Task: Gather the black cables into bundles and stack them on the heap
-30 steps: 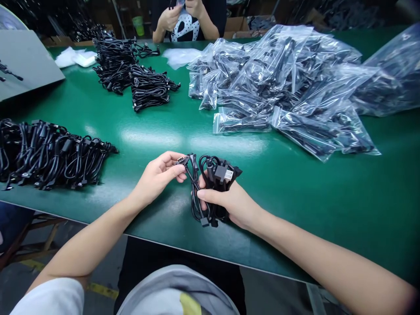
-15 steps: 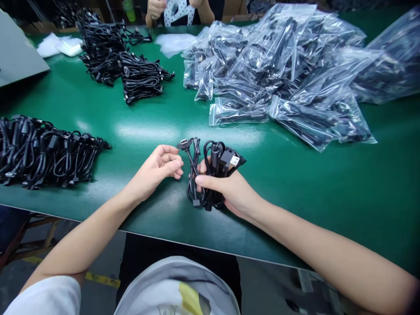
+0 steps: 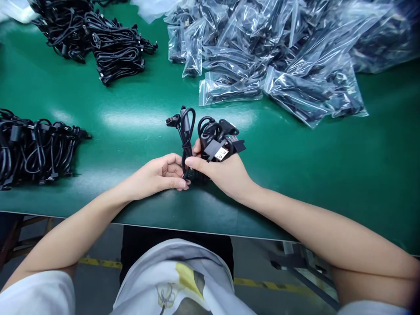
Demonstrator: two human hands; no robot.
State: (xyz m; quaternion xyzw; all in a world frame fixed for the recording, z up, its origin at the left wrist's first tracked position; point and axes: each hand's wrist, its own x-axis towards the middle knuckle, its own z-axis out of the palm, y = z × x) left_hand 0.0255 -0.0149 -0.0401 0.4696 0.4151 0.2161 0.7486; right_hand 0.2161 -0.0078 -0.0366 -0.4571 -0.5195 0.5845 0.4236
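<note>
Several coiled black USB cables are bunched in my right hand, with its thumb pressed across them. A white-tipped USB plug and dark flat connectors stick out over the fingers. On the left side of the bunch, one tied cable stands a little apart, its connector end pointing up and left. My left hand is closed around the lower end of this cable, thumb below and fingers behind. Part of the bunch's lower side is hidden by my hands.
A row of coiled black cables lies at the left. Farther back is another cable pile. Clear zip bags filled with dark cables are heaped at the back right. The green table's front edge runs close to my body.
My left hand has moved from beside the bunch onto the lower end of the leftmost cable. My right hand has tilted the cables. The view has tipped downward; the person opposite is out of sight.
</note>
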